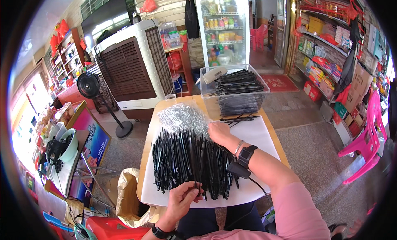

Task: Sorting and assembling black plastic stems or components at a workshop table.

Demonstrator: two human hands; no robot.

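Left hand (184, 197) pinches among black strips (171, 157), apparently separating them; right hand (220, 132) by clear plastic (182, 116), grip can't be told; next move wants a steady pinch.

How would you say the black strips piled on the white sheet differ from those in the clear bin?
The sheet pile runs mostly front to back; the bin batch lies mostly crosswise. The sheet pile lies in the open on the white sheet; the bin batch sits inside the clear bin. The left hand is at the sheet pile's near end; no hand is at the bin batch. Both contain many thin black strips.
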